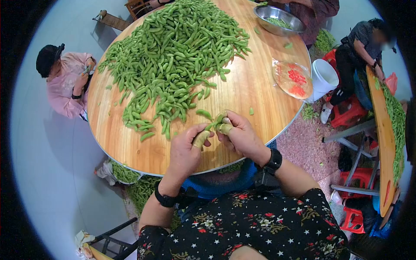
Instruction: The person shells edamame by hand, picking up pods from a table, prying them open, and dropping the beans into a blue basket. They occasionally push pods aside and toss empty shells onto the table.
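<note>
My left hand (187, 149) is closed, its thumb and fingers pinching one end of a green soybean pod (211, 126). Close against it, my right hand (241, 133) grips the other end of this pod, thumb pressed on top. Both thumbs look yellow-green. Just beyond the fingertips a loose pod (203, 114) lies near the front of the round wooden table (260, 93). A large heap of green soybean pods (182, 52) spreads over the table's far left part, its nearest pods reaching close to my left hand.
A steel bowl (279, 21) with some green pieces stands at the far right edge. Nearby lie a round item with red print in clear plastic (294, 80) and a white bucket (324, 78). People sit at left, far side and right, where another pod-covered table (383, 143) stands.
</note>
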Tool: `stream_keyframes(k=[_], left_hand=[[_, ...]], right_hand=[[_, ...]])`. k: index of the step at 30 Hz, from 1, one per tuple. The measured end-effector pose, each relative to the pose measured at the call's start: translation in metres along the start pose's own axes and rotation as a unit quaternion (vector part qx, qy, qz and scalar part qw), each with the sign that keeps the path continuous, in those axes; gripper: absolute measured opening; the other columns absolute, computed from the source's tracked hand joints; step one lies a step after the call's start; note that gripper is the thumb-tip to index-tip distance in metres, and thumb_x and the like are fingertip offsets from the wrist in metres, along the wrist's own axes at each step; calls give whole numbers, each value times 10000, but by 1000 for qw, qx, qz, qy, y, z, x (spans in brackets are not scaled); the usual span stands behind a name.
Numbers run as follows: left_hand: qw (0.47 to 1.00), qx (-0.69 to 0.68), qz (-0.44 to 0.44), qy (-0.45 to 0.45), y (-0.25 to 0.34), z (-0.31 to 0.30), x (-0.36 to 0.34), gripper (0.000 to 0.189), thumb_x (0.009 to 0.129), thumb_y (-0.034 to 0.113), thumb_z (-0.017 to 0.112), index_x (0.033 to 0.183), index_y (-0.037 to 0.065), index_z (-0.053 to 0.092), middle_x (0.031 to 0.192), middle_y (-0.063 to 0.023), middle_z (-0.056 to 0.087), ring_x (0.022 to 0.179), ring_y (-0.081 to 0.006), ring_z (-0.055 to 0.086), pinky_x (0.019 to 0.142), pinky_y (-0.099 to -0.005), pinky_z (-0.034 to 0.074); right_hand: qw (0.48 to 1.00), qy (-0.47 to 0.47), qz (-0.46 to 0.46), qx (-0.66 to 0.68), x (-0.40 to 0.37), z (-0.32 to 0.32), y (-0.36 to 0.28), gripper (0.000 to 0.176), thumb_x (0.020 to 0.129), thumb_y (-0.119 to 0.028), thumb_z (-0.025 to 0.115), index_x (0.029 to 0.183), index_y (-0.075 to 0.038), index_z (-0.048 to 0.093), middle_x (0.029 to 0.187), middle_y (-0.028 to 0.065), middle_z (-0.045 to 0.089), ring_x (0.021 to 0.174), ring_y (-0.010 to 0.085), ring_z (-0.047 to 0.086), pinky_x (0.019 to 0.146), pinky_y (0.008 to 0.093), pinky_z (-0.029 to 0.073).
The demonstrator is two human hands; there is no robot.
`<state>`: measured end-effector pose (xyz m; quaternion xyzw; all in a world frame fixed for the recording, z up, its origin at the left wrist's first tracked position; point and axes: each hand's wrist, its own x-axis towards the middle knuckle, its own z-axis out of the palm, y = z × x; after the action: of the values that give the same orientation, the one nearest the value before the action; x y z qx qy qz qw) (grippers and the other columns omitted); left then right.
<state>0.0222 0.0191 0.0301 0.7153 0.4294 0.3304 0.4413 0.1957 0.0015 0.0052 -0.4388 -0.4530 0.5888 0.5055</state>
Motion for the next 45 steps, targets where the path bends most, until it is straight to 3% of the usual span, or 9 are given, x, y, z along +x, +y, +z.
stream_keyframes(k=[4, 7, 15, 21, 25, 30, 32, 36, 45], left_hand=[[999, 14, -16, 41, -11, -5, 3, 172, 895, 50, 552, 1040, -1, 629, 792, -59, 671, 683, -116, 612, 611, -241, 476], [975, 133, 161, 79, -12, -4, 3, 176, 874, 41, 578, 1038, -8, 617, 804, -87, 671, 689, -147, 623, 623, -270, 484], [944, 249, 215, 6, -4, -5, -3, 240, 724, -32, 570, 961, 1, 587, 817, -144, 595, 765, -325, 598, 658, -393, 485], [874, 372, 302, -82, 14, -17, -2, 251, 676, -13, 546, 923, 27, 572, 768, -117, 536, 748, -284, 575, 608, -371, 474], [875, 374, 296, -83, -1, -17, 4, 124, 758, 7, 581, 879, 32, 597, 725, -115, 562, 682, -295, 587, 571, -363, 470], [994, 29, -15, -104, -10, -14, 4, 62, 821, 51, 618, 877, 28, 605, 736, -135, 626, 655, -280, 623, 593, -319, 482], [993, 67, 23, -94, -9, -12, 2, 92, 808, 42, 614, 898, 29, 602, 746, -152, 619, 681, -309, 621, 598, -358, 482], [964, 194, 177, -31, -9, -2, -2, 151, 775, 6, 591, 923, 37, 598, 762, -172, 610, 708, -354, 613, 605, -410, 480], [896, 418, 144, -32, -16, -33, 10, 199, 808, 189, 662, 950, 53, 627, 879, -138, 632, 854, -319, 590, 730, -385, 464]], right_hand=[[997, 50, 58, 18, -12, 2, -2, 110, 907, -179, 573, 934, -75, 552, 669, -11, 541, 467, 67, 469, 382, 224, 343], [994, 41, 93, 34, -18, 6, -11, 137, 905, -200, 592, 947, -78, 548, 695, -3, 549, 469, 74, 474, 384, 225, 348], [975, -16, 71, 209, -10, 10, -1, 168, 908, -233, 590, 887, -81, 520, 674, 20, 525, 461, 98, 473, 369, 227, 356], [952, -92, 177, 232, -5, -2, -12, 134, 896, -190, 574, 864, -77, 507, 660, 23, 505, 452, 104, 467, 357, 231, 353], [977, -66, 142, 147, -3, 3, -1, 120, 901, -169, 565, 872, -67, 509, 682, 21, 540, 471, 91, 480, 401, 237, 392], [998, -51, -45, -10, -7, 9, 0, 101, 907, -134, 584, 924, -59, 518, 717, -5, 556, 564, 60, 509, 487, 208, 407], [991, -24, -110, -77, -6, 9, 6, 85, 841, -63, 569, 882, -18, 510, 697, 24, 565, 623, 84, 517, 552, 264, 442], [983, 11, -111, -146, 3, 4, 19, 97, 805, -38, 567, 879, -11, 511, 693, 28, 559, 626, 96, 507, 559, 283, 441], [987, -34, 158, -11, -34, -18, -18, 146, 862, -130, 551, 967, -32, 524, 714, 17, 550, 622, 89, 544, 538, 271, 448]])
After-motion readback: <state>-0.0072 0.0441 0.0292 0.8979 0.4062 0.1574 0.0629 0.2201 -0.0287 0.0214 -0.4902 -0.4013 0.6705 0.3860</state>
